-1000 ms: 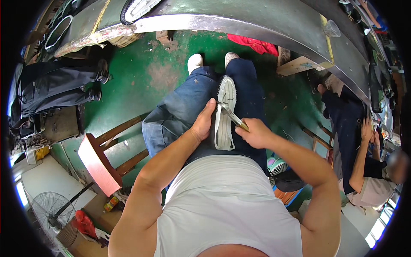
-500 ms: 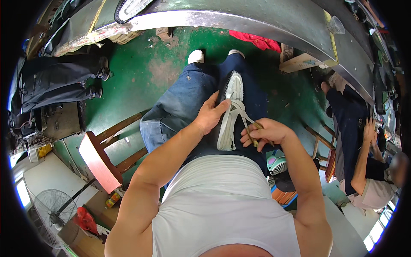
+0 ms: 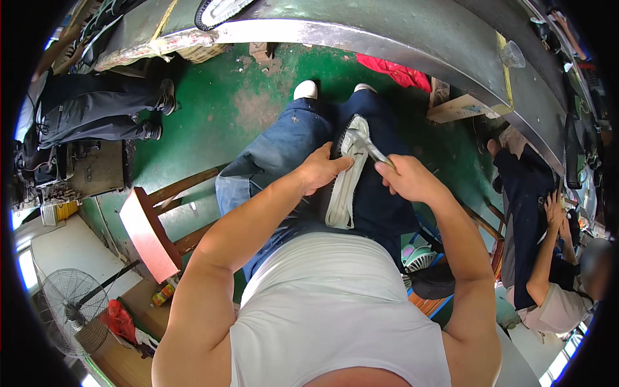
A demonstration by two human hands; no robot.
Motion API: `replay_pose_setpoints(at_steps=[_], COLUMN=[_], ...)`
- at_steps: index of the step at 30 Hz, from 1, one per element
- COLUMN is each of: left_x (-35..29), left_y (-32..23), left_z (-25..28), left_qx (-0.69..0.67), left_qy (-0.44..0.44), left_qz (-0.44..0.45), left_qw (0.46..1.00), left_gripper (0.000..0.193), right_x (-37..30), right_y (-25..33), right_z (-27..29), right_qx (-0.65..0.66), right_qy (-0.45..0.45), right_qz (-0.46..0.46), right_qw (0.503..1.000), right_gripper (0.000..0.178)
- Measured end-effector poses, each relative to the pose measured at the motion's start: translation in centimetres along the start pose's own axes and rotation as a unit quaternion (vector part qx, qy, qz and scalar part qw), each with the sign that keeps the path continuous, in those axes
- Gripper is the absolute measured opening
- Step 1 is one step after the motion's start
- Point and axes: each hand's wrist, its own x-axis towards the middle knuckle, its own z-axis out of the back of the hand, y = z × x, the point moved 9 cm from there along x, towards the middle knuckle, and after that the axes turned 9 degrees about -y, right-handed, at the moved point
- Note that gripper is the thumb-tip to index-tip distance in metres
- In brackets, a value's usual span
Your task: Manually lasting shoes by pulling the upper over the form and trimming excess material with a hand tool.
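A shoe upper, dark outside with a pale sole side facing up (image 3: pixel 342 200), rests upside down along my thighs with its toe pointing away. My left hand (image 3: pixel 320 169) is closed on its left side, thumb pressed on the pale underside. In my right hand (image 3: pixel 409 179), the fingers are wrapped round the handles of metal pliers (image 3: pixel 373 149). Their silver head lies over the shoe's underside near the toe, slightly blurred. Whether the jaws grip anything is hidden.
Ahead runs a metal-edged workbench (image 3: pixel 290 31) bearing another shoe part (image 3: pixel 222 9). At left stand a wooden stool (image 3: pixel 151 235) and a wire fan (image 3: pixel 71 309). A co-worker's legs (image 3: pixel 103 106) are at left; another person (image 3: pixel 548 271) sits at right. Red cloth (image 3: pixel 394 69) lies under the bench.
The pliers have gone from spread handles beside the shoe's middle to closed together, head over the area near the toe. My right hand has moved up and forward. My left hand still holds the shoe.
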Motion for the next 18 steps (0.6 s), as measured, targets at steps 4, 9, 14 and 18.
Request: replay_pose_setpoints(at_steps=[4, 9, 14, 18], left_x=[0.1, 0.1, -0.4, -0.5], left_y=[-0.5, 0.3, -0.4, -0.3], left_z=[0.3, -0.2, -0.2, 0.1], left_qx=[-0.003, -0.007, 0.025, 0.025], left_qy=[0.048, 0.084, 0.047, 0.046], left_qz=[0.074, 0.084, 0.064, 0.063], left_qw=[0.996, 0.993, 0.997, 0.997], left_gripper=[0.05, 0.066, 0.054, 0.056], right_x=[-5.2, -7.3, -7.5, -7.1], right_y=[-0.9, 2.6, 2.9, 5.4], right_z=[-0.6, -3.1, -3.1, -2.8], right_qx=[0.123, -0.058, -0.152, -0.221], right_qy=[0.101, 0.02, -0.007, -0.05], right_qz=[-0.123, 0.131, 0.128, 0.175], right_qw=[0.98, 0.99, 0.98, 0.958], right_gripper=[0.026, 0.042, 0.042, 0.033])
